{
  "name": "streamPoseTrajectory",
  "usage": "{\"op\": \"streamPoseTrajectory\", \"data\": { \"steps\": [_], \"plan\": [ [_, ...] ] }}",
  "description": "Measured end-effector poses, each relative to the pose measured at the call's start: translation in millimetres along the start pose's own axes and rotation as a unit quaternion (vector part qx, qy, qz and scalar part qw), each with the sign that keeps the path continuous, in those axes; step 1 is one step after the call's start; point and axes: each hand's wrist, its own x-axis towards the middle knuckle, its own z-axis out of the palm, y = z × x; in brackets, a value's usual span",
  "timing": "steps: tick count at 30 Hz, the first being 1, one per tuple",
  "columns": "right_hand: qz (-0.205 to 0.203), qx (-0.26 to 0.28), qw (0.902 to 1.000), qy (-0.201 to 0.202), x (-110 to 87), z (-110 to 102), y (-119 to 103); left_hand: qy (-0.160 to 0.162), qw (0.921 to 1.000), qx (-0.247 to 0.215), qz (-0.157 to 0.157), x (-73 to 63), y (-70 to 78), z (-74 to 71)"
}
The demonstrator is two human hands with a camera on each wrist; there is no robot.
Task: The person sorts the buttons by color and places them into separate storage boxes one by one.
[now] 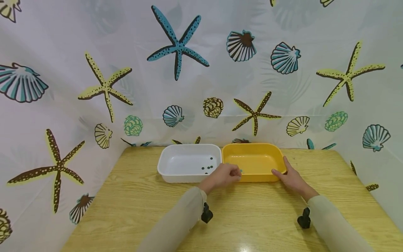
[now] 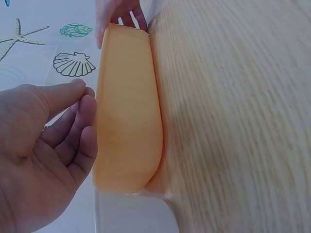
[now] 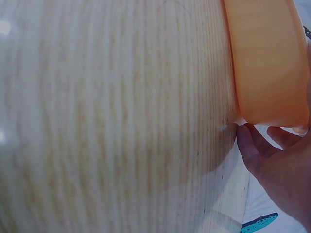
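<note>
A yellow plastic bin [image 1: 255, 177] stands on the table beside a white plastic bin [image 1: 179, 179]. Several small dark round pieces [image 1: 211, 167] lie in the white bin's right part. My left hand [image 1: 223, 176] is over the yellow bin's front left corner, fingers curled and thumb tip against the index finger. Nothing shows between those fingertips; a tiny piece could be hidden there. Close by, a small teal piece [image 1: 241, 170] is in the yellow bin. My right hand [image 1: 292, 178] holds the yellow bin's right end, thumb at the front corner and fingers along the side.
Both bins are on a wooden table [image 1: 252, 213], near its back edge. Behind and at both sides hangs a white curtain [image 1: 201, 87] printed with starfish and shells. A dark wrist mount [image 1: 206, 213] is strapped at each sleeve.
</note>
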Motion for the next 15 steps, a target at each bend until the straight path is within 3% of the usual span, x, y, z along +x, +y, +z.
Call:
{"op": "streamPoseTrajectory", "data": {
  "steps": [7, 15],
  "plan": [
    [0.002, -0.004, 1.0, 0.0, 0.0, -0.3, 0.3, 0.003, 0.999, -0.037, -0.024, 7.0, 9.2, -3.1],
    [-0.001, -0.009, 1.0, 0.001, -0.6, 0.2, 0.2, 0.042, 0.9979, -0.047, -0.009, 17.8, 12.4, 0.1]
  ]
}}
